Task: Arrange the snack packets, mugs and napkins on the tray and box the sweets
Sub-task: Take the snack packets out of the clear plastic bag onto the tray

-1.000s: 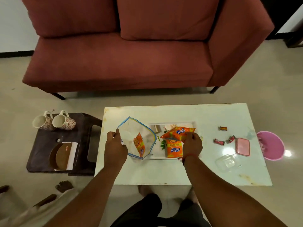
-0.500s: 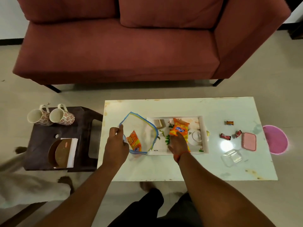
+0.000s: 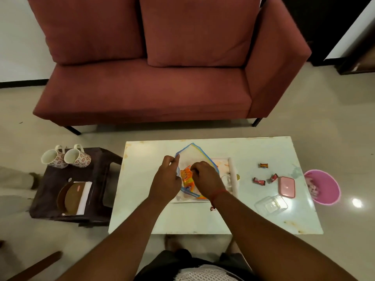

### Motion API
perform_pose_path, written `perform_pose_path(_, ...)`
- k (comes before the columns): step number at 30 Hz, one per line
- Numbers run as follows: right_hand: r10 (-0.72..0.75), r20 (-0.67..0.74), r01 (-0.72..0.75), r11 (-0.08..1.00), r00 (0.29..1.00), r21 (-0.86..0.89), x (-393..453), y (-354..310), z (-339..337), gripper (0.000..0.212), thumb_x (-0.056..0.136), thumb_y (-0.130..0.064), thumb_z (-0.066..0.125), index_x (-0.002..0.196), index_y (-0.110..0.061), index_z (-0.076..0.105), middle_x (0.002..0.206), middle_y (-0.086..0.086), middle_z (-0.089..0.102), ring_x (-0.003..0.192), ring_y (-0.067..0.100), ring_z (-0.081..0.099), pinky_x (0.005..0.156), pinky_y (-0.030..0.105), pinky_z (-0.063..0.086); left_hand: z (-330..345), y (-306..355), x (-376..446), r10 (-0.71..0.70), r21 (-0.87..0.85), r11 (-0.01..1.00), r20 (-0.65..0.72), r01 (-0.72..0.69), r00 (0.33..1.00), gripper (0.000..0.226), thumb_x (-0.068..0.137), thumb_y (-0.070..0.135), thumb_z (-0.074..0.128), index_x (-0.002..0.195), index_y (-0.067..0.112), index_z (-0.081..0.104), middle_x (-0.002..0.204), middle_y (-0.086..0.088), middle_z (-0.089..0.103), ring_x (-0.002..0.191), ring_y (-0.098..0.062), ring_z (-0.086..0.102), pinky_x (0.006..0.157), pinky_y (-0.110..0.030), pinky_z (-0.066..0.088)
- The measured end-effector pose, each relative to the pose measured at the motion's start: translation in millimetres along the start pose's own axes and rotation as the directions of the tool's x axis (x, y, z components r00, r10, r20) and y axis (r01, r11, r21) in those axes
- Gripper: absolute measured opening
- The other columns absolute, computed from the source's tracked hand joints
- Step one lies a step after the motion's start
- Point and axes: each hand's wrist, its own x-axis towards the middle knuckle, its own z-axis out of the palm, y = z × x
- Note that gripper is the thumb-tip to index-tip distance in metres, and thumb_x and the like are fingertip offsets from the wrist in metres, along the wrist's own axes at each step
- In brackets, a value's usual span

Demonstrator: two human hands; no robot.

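A clear zip bag (image 3: 192,154) with a blue edge lies over the white tray (image 3: 233,173) on the white table (image 3: 142,209). My left hand (image 3: 167,179) pinches the bag's left rim. My right hand (image 3: 207,177) reaches into the bag's mouth, fingers closed on the top of an orange snack packet (image 3: 186,177). A corner of another orange packet (image 3: 200,197) shows on the tray under my right wrist. Three wrapped sweets (image 3: 259,181) lie right of the tray, beside a pink lid (image 3: 286,187) and a clear box (image 3: 271,205).
Two floral mugs (image 3: 78,157) lie on their sides on a dark stool (image 3: 50,179) left of the table, with white napkins (image 3: 84,197) under a brown round object. A pink bin (image 3: 322,186) stands at the table's right end. A red sofa (image 3: 152,88) lies beyond.
My left hand has carried the bag right, over the tray. My right hand has left the packets on the tray and gone into the bag, onto the packet inside.
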Motion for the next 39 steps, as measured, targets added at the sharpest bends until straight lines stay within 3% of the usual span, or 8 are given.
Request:
perform_pose_path(4,0.287,0.360,-0.164,0.928,0.888,-0.336,-6,23,-27,0.044,0.099,-0.026,0.049,0.140,-0.010,0.046,0.141,0.022,0.044,0.127,0.038,0.049,0.107,0.039,0.040,7,55,-6,0.153,-0.004,0.988,-0.067,-0.153,0.986,0.070,0.080,0.005,0.059,0.147,0.017,0.041,0.116,0.008,0.040,0.100,-0.014,0.058,0.072,-0.021,0.057)
perform_pose_path(8,0.323,0.421,-0.135,0.898,0.848,-0.418,-6,47,-60,0.053,0.098,-0.032,0.054,0.144,-0.008,0.042,0.146,0.018,0.047,0.133,0.036,0.045,0.110,0.039,0.036,10,109,-14,0.223,-0.011,0.974,-0.161,-0.228,0.961,0.065,0.079,0.010,0.057,0.143,0.020,0.047,0.116,0.009,0.044,0.093,-0.003,0.049,0.065,0.005,0.038)
perform_pose_path(13,0.299,0.434,-0.126,0.915,0.850,-0.384,-4,66,-83,0.046,0.100,-0.027,0.050,0.140,-0.004,0.049,0.143,0.018,0.052,0.129,0.032,0.050,0.104,0.036,0.040,13,150,-23,0.250,-0.059,0.960,-0.267,-0.275,0.931,0.062,0.081,0.011,0.059,0.141,0.018,0.051,0.116,0.002,0.052,0.097,-0.004,0.050,0.068,0.007,0.039)
perform_pose_path(19,0.099,0.294,-0.005,0.952,0.951,-0.306,-7,59,-84,0.034,0.099,-0.018,0.045,0.127,-0.004,0.060,0.129,0.019,0.059,0.117,0.033,0.056,0.096,0.034,0.044,17,146,-20,0.163,-0.027,0.984,-0.292,-0.178,0.942,0.068,0.081,0.002,0.057,0.147,0.015,0.042,0.116,0.000,0.050,0.097,-0.013,0.058,0.072,-0.021,0.057)
perform_pose_path(27,-0.191,-0.111,0.188,0.982,0.975,-0.033,-8,11,-86,0.021,0.094,-0.026,0.050,0.086,-0.013,0.065,0.085,0.004,0.062,0.077,0.019,0.057,0.068,0.032,0.047,19,70,-14,-0.286,-0.076,0.958,-0.246,0.276,0.926,0.061,0.091,0.012,0.064,0.146,0.012,0.039,0.126,-0.008,0.045,0.109,-0.023,0.062,0.083,-0.029,0.057)
perform_pose_path(32,0.125,-0.410,0.064,0.906,0.904,0.418,8,7,-86,0.017,0.088,-0.017,0.058,0.073,-0.009,0.059,0.069,0.005,0.059,0.066,0.015,0.050,0.061,0.028,0.039,8,10,-20,-0.464,-0.132,0.886,-0.222,0.445,0.858,0.072,0.088,0.001,0.058,0.153,0.006,0.025,0.122,-0.012,0.040,0.101,-0.031,0.060,0.086,-0.035,0.054)
perform_pose_path(36,0.528,-0.399,-0.169,0.736,0.750,0.656,17,29,-58,0.018,0.089,-0.017,0.052,0.076,-0.009,0.060,0.073,0.010,0.061,0.068,0.017,0.050,0.064,0.033,0.043,-4,-33,-19,-0.530,-0.164,0.847,-0.204,0.505,0.823,0.076,0.086,-0.003,0.055,0.154,0.004,0.020,0.126,-0.013,0.037,0.102,-0.034,0.058,0.090,-0.037,0.051)
perform_pose_path(39,0.658,-0.337,-0.349,0.685,0.673,0.640,19,52,-18,0.019,0.091,-0.015,0.050,0.075,-0.009,0.061,0.075,0.011,0.062,0.076,0.027,0.057,0.066,0.034,0.040,-13,-61,-18,-0.541,-0.177,0.840,-0.201,0.513,0.816,0.074,0.089,-0.002,0.055,0.154,0.007,0.022,0.128,-0.011,0.036,0.101,-0.029,0.057,0.088,-0.034,0.051)
